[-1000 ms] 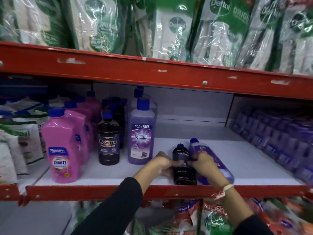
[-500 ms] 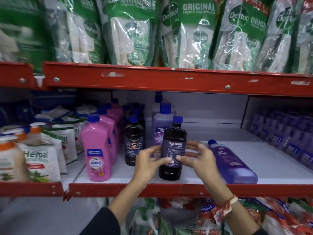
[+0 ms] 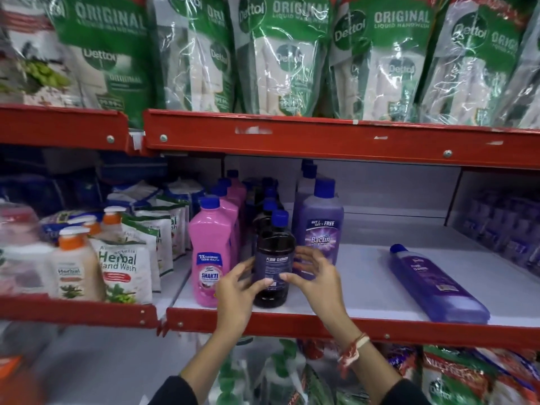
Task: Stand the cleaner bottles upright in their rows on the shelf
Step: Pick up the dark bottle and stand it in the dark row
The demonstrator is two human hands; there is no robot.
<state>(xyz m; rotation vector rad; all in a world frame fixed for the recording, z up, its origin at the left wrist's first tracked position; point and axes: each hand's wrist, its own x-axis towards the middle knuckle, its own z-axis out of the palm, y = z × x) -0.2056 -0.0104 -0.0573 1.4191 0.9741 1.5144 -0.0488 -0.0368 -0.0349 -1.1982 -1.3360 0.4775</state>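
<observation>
My left hand [image 3: 233, 290] and right hand [image 3: 315, 276] gripped the dark bottle [image 3: 273, 258], now standing upright in its row, further left than before; the purple bottle [image 3: 435, 283] still lay flat.

You face two hands: the left hand [image 3: 233, 290] and right hand [image 3: 318, 276], whose fingers [image 3: 287, 277] flank one upright dark bottle [image 3: 271, 258]. Left of your fingers, at least four pink bottles [image 3: 210, 252] stand in a row. Behind them, about four more dark bottles [image 3: 267, 200] line up; the far ones blur. Right of your fingers stand three purple bottles [image 3: 320, 226], and one purple bottle [image 3: 435, 285] lies flat on the shelf [image 3: 365, 287].
</observation>
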